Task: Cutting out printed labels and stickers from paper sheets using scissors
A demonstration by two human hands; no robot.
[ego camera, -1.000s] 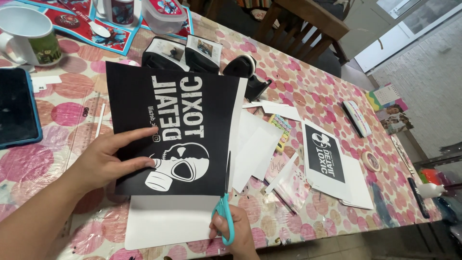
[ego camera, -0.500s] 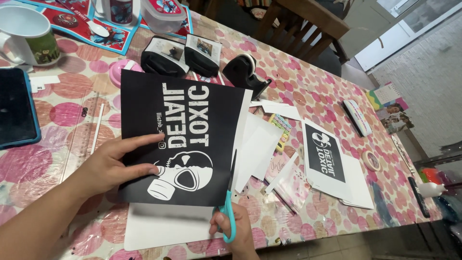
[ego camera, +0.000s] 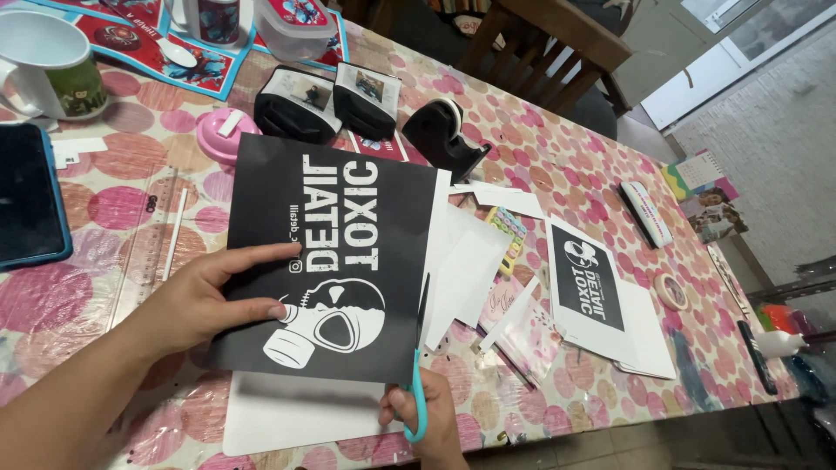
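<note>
My left hand (ego camera: 202, 300) grips the left side of a large black printed sheet (ego camera: 348, 218) with white lettering and a gas-mask skull picture, thumb on top. The sheet is lifted a little off the table. My right hand (ego camera: 427, 418), low at the frame's bottom edge, holds teal-handled scissors (ego camera: 418, 348) whose blades run up along the sheet's right edge, where a white margin shows. A blank white sheet (ego camera: 296, 413) lies on the table under the black one.
The table has a pink polka-dot cloth (ego camera: 566, 157). On it lie a smaller black print (ego camera: 585, 283), loose white paper pieces (ego camera: 470, 270), a black tape dispenser (ego camera: 448, 135), two black pouches (ego camera: 335, 100), a tape roll (ego camera: 670, 292), a clear ruler (ego camera: 144, 252), a tablet (ego camera: 30, 196) and a mug (ego camera: 52, 65).
The black sheet has shifted right and turned slightly in my left hand. The scissors have advanced further up its right edge.
</note>
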